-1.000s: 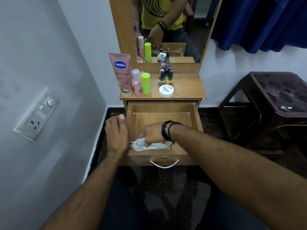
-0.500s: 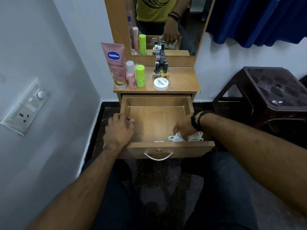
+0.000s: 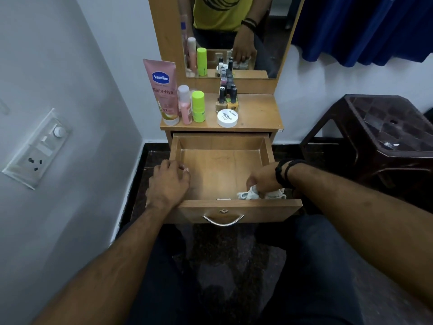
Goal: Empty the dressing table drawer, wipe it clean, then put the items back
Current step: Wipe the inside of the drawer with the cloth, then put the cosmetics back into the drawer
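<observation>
The wooden drawer [image 3: 222, 170] of the dressing table stands pulled out, its floor bare apart from a white cloth [image 3: 251, 195] in the near right corner. My right hand [image 3: 262, 179] grips that cloth against the drawer floor. My left hand [image 3: 169, 180] holds the drawer's left wall with curled fingers. On the table top [image 3: 257, 113] stand a pink Vaseline tube [image 3: 162, 90], a pink bottle [image 3: 184, 105], a green bottle [image 3: 198, 106], several nail polish bottles [image 3: 228, 98] and a white round jar [image 3: 227, 118].
A mirror [image 3: 234, 36] rises behind the table top. A dark brown plastic stool [image 3: 384, 137] stands to the right. A white wall with a switch panel [image 3: 38, 148] lies close on the left. A blue curtain [image 3: 365, 29] hangs at the upper right.
My right hand has dragged the cloth from the drawer's near left to its near right corner. My left hand has stayed on the left wall.
</observation>
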The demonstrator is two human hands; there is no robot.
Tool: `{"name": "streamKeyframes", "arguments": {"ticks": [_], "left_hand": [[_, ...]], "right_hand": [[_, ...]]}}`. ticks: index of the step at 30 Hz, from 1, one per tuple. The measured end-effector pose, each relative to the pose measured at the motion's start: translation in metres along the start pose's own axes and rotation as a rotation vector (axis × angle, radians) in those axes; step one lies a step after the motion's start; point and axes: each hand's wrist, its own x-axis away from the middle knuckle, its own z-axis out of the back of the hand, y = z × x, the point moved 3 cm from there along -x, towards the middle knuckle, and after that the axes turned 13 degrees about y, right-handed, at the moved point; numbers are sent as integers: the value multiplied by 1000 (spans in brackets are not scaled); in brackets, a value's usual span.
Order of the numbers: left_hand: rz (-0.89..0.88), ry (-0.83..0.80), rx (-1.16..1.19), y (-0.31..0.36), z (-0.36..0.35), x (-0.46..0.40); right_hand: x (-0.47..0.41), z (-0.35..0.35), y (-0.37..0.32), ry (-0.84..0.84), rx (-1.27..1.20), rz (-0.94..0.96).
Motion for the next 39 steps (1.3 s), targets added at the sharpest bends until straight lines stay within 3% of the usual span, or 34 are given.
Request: {"name": "streamKeyframes", "arguments": {"ticks": [2, 5, 9, 11, 13, 15, 19, 24, 28, 30, 35, 39], "left_hand": [[12, -35, 11, 3, 3, -1], [-67, -62, 27, 18, 11, -5], [-147, -84, 332, 61, 17, -6], [3, -224, 570, 83, 23, -2], [271, -442, 763, 99, 23, 4], [403, -570, 765, 104, 20, 8], [421, -617, 714, 103, 8, 6], [396, -689, 649, 109, 7, -2], [321, -700, 582, 127, 3, -16], [230, -643, 565, 145, 0, -29], [-17, -438, 390, 206, -3, -82], [-209, -113, 193, 250, 20, -124]], "right_hand": [[-1, 2, 4, 68, -97, 18], [-7, 8, 13, 229, -433, 22], [-15, 9, 19, 223, -1253, -21], [-18, 8, 18, 169, -1594, -12], [-16, 7, 15, 136, -1848, -4], [-15, 3, 14, 122, -2031, 2], [-14, -2, 20, 165, -2018, -44], [-18, 0, 49, 377, -1700, -242], [-14, 0, 77, 333, -1572, -318], [-14, 0, 97, 379, -1554, -389], [-17, 20, 130, 684, -1581, -493], [-27, 74, 150, 822, -1637, -514]]}}
